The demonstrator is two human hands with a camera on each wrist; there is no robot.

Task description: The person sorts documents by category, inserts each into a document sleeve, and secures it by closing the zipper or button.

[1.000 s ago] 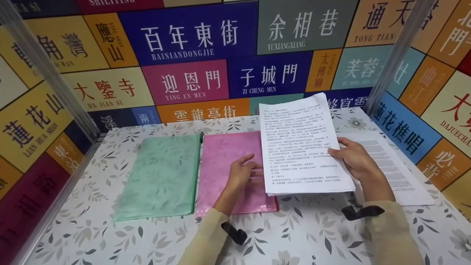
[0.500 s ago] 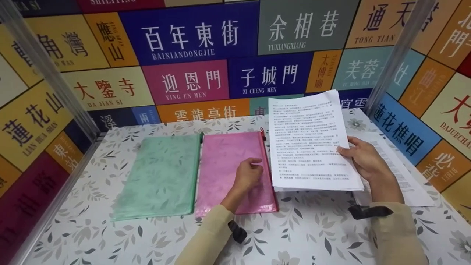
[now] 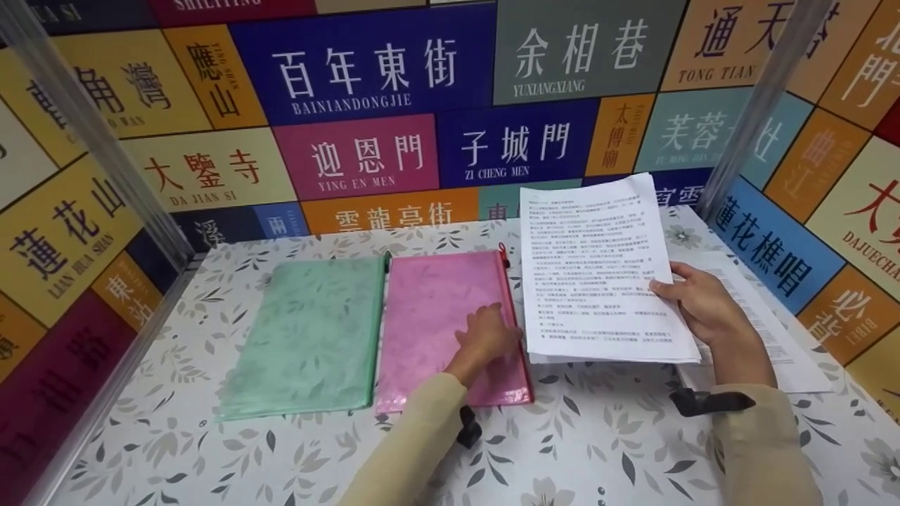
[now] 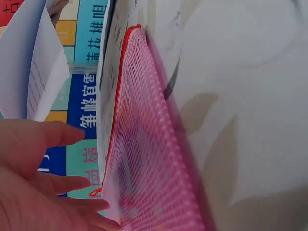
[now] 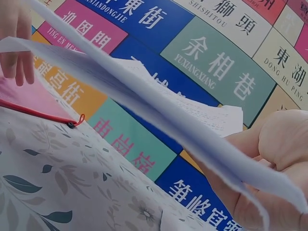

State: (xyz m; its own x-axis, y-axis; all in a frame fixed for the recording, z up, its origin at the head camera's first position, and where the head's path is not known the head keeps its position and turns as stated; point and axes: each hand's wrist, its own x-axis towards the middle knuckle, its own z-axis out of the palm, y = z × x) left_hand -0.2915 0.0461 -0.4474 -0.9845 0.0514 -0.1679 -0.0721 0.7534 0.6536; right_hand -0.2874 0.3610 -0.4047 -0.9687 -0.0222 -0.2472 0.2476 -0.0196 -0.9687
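right hand (image 3: 703, 309) pinches the printed stack (image 3: 601, 270) lifted at three o'clock of the pink mesh pouch (image 3: 443, 316) on the desk (image 3: 598, 436), left hand (image 3: 485, 337) flat-fingered at its zipper edge, best to spread that mouth wide and feed sheets square.

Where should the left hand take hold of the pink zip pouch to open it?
Pinch the small red zipper pull at the far right corner of the pink pouch, coming from above. The pouch lies flat on the table and the zipper runs along its right edge, where the left hand rests.
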